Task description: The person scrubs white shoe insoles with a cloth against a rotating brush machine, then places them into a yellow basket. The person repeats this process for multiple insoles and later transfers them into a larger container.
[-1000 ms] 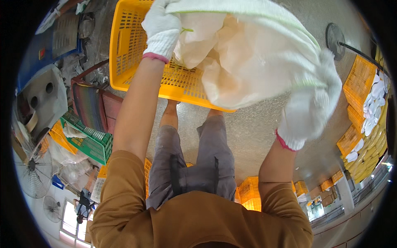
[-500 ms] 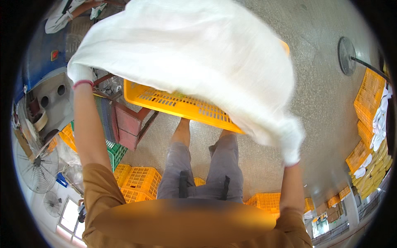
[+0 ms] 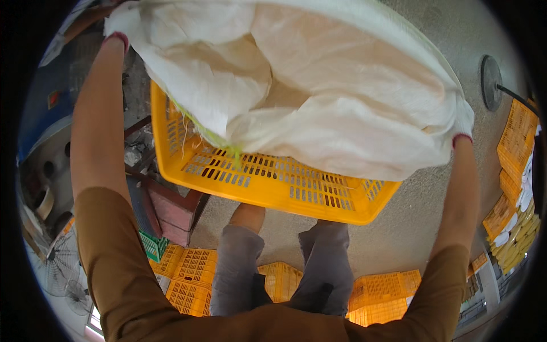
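Note:
A large white cloth [image 3: 353,97] is stretched wide between my two hands, sagging in deep folds over a yellow plastic crate [image 3: 268,200]. My left hand [image 3: 121,23], in a white glove with a dark pink cuff, is closed on the cloth's upper left part. At its right end, my gloved right hand [image 3: 464,117] grips the cloth; folds partly hide the fingers. Yellow-green strands [image 3: 213,137] hang along the cloth's lower left edge, inside the crate. The crate's slotted floor shows at the near side, while the cloth covers its far part.
Stacked yellow crates [image 3: 191,273] stand behind my legs, with more crates [image 3: 382,290] to the right. A reddish-brown stand [image 3: 171,214] is left of the crate. A round grey base with a pole [image 3: 491,82] stands at far right, near yellow bundles [image 3: 515,239]. A fan [image 3: 60,262] is at lower left.
Both hands have moved outward and up, spreading the cloth wider. Its underside folds now show, and more of the yellow crate is uncovered at the near side.

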Available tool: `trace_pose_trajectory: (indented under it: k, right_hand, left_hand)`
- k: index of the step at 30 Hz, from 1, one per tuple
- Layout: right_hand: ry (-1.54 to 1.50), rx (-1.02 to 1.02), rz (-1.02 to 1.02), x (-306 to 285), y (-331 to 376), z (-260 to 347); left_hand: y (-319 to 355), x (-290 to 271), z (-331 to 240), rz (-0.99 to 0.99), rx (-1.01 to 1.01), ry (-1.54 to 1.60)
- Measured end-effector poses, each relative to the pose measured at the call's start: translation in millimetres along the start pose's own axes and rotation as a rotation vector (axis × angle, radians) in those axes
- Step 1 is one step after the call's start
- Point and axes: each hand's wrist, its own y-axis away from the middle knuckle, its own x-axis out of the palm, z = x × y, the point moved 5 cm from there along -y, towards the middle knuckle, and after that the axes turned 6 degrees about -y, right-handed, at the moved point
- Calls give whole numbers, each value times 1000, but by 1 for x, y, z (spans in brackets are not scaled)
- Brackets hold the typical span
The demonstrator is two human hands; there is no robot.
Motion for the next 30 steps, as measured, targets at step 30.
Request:
trace_pose_trajectory:
  k: [30]
  right_hand:
    - [542, -394, 654, 109, 483, -82]
  left_hand:
    - [439, -107, -209, 984, 527, -201]
